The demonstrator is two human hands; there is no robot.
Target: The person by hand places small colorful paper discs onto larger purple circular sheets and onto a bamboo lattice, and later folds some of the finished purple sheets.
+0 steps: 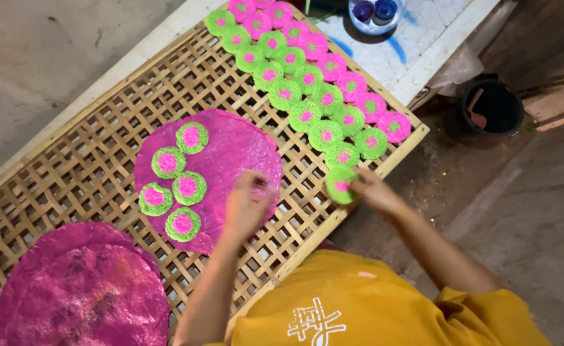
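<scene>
Right hand (375,191) at the near right edge of the woven bamboo rack (89,166), fingers pinching a small green disc with a pink centre (341,185) by its rim, lifted just off the end of the long double row of green and pink discs (307,83); held by the edge, probably so the soft face stays unmarked. Left hand (246,208) resting on the right part of the large magenta round sheet (230,150), fingers curled down onto its surface, seemingly pressed together on something small (too blurred to tell what); likely steadying the sheet against the open lattice. Five green-and-pink discs (174,182) already lying on the left half of that sheet, close together but apart, leaving the right half bare beside the hand. Second magenta sheet (83,291) at the near left, overlapping a third beneath it. Rows on the rack laid overlapping like scales, within easy reach of the right hand. Far right, a white bench (423,38) carrying a bowl with two blue cups (375,13); dark bucket (492,106) on the floor beyond.
</scene>
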